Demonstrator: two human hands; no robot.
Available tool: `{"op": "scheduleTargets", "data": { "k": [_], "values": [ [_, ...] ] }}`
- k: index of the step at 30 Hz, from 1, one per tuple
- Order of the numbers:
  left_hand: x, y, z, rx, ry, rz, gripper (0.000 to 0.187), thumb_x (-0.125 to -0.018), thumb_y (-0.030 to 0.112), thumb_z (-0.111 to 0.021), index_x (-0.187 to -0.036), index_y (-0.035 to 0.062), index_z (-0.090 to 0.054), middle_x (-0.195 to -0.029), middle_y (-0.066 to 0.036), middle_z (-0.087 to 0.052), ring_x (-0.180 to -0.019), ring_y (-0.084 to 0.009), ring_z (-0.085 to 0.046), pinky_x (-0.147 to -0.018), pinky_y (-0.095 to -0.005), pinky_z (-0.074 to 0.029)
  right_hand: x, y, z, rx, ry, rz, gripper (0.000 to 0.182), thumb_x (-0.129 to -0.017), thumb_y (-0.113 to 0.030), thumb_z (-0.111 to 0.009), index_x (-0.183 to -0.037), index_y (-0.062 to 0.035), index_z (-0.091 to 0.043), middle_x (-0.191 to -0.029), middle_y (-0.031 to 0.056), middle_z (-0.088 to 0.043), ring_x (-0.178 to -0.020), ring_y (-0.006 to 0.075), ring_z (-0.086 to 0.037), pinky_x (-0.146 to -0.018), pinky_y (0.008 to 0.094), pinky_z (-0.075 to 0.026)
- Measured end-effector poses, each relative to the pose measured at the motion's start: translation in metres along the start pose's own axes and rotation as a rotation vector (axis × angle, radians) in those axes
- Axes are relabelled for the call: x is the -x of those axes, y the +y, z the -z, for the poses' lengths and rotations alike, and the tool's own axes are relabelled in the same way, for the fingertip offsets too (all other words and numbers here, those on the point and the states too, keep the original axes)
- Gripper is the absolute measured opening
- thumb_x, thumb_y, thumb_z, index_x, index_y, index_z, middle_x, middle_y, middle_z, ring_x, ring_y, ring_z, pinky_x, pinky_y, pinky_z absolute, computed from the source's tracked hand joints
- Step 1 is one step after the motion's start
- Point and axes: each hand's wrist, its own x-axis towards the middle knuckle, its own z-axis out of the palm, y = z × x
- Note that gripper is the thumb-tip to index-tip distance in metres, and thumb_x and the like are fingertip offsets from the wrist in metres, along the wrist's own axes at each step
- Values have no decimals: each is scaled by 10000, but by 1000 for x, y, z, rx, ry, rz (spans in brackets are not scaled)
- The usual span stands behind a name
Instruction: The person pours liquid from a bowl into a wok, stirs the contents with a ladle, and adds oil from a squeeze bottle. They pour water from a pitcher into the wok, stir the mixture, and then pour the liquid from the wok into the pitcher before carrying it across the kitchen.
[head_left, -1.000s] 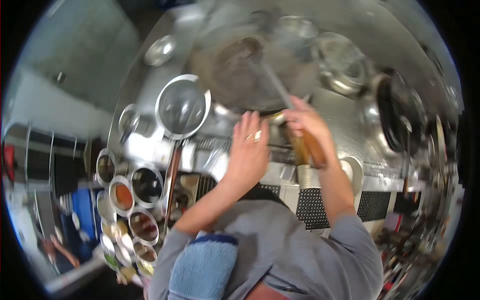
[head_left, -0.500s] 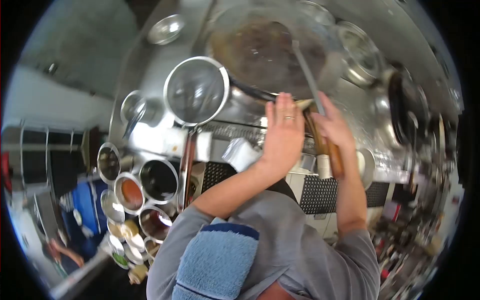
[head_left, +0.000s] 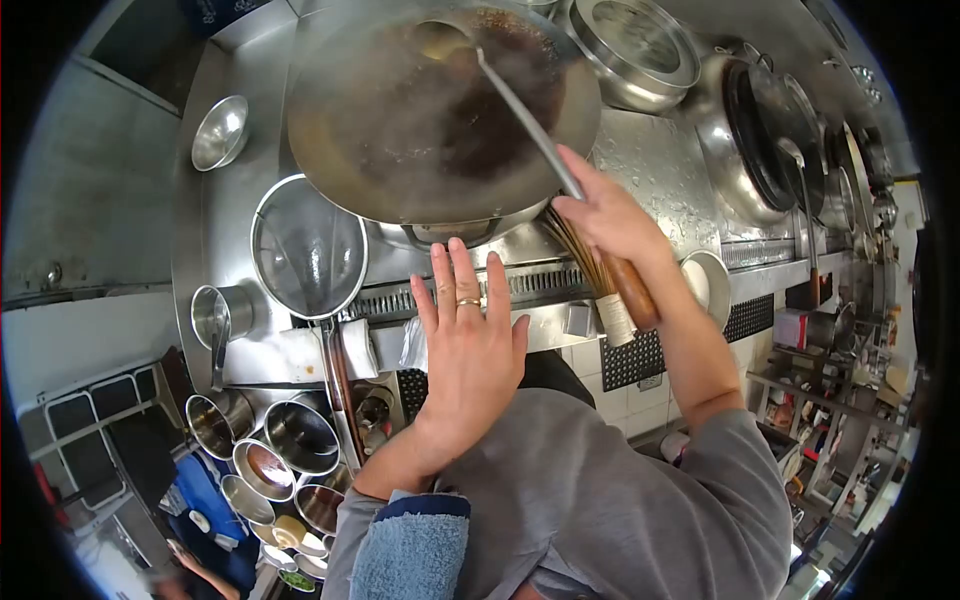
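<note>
My right hand [head_left: 612, 218] is closed around the long metal shaft of a ladle [head_left: 527, 118], just above its wooden grip. The ladle's bowl dips into dark, steaming liquid [head_left: 410, 150] in a large wok [head_left: 318, 165]. My left hand [head_left: 465, 335] is held open below the wok's near side, palm down, fingers spread, a ring on one finger. It holds nothing; its fingertips are close to the wok's loop handle [head_left: 435, 232]. A bamboo brush [head_left: 570, 243] with a white-wrapped end lies beside my right hand and the ladle grip.
Left of the wok are a mesh strainer [head_left: 308, 240], a steel bowl [head_left: 220, 133] and a steel cup [head_left: 222, 312]. Several seasoning pots [head_left: 300, 435] stand lower left. A lidded pot [head_left: 640, 50] and a black-rimmed pot [head_left: 725, 150] are at right. Another person's arm [head_left: 200, 570] shows lower left.
The camera view has shifted, and the wok now appears farther left. My left hand has moved away from the ladle and brush, its fingers spreading. My right hand still grips the ladle.
</note>
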Motion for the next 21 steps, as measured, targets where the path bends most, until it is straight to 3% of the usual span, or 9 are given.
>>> {"op": "scheduleTargets", "data": {
  "k": [2, 5, 6, 9, 10, 12, 17, 21],
  "values": [
    [1, 0, -3, -19, 3, -6, 655, -877, 249, -651, -1387, -80, -404, -1490, -378, -219, -1407, -529, -197, -1109, -649, -178, -4, 0, -11, -127, -104, -38, 697, -917, -124, -559, -1528, -91, -225, -614, -7, -455, -429, 96, -436, -379, 258, -402],
    [2, 0, -4, -21, 0, -3, 657, -873, 248, -653, -1391, -73, -406, -1493, -377, -214, -1407, -526, -200, -1109, -647, -185, 12, -2, -25, -593, -285, -85, 601, -929, -110, -548, -1474, -65, -298, -671, -10, -441, -437, 82, -416, -364, 266, -403],
    [2, 0, -3, -18, 0, 1, 658, -871, 248, -655, -1392, -70, -407, -1494, -377, -214, -1408, -525, -202, -1109, -646, -187, 20, -8, -22, -765, -357, -151, 435, -963, -97, -511, -1379, -66, -387, -724, -11, -431, -446, 41, -398, -343, 236, -379],
    [4, -1, -3, -16, 25, -25, 660, -864, 244, -662, -1392, -62, -411, -1494, -375, -215, -1407, -523, -207, -1108, -642, -199, 39, 2, -8, -1557, -577, -338, 456, -1012, -86, -411, -1449, -56, -287, -781, 7, -415, -455, 30, -410, -343, 225, -396],
    [5, -1, -3, -21, 26, -32, 661, -861, 242, -665, -1392, -60, -413, -1491, -377, -220, -1407, -522, -209, -1107, -641, -203, 48, -1, -4, -1715, -608, -385, 345, -1035, -79, -332, -1376, -30, -346, -809, 24, -396, -468, 30, -416, -342, 230, -414],
    [6, -3, -3, -26, 30, -48, 662, -856, 238, -672, -1391, -55, -416, -1485, -380, -230, -1406, -521, -212, -1107, -638, -209, 66, -13, 6, -1710, -560, -445, 335, -1036, -88, -318, -1363, -23, -351, -815, 33, -397, -470, 36, -414, -341, 227, -418],
    [7, -6, -7, -7, 67, -68, 662, -841, 237, -690, -1384, -42, -434, -1469, -390, -254, -1402, -521, -223, -1107, -633, -220, 106, -41, 42, -1327, -443, -280, 376, -1035, -98, -306, -1409, -56, -319, -818, 40, -392, -459, 48, -396, -323, 234, -417],
    [6, -6, -7, -11, 72, -68, 658, -837, 241, -695, -1378, -38, -446, -1467, -390, -260, -1397, -525, -230, -1106, -633, -223, 130, -85, 59, -1060, -33, -221, 403, -990, -42, -406, -1392, -67, -389, -759, 18, -392, -430, 4, -349, -269, 172, -321]
  ]
}}
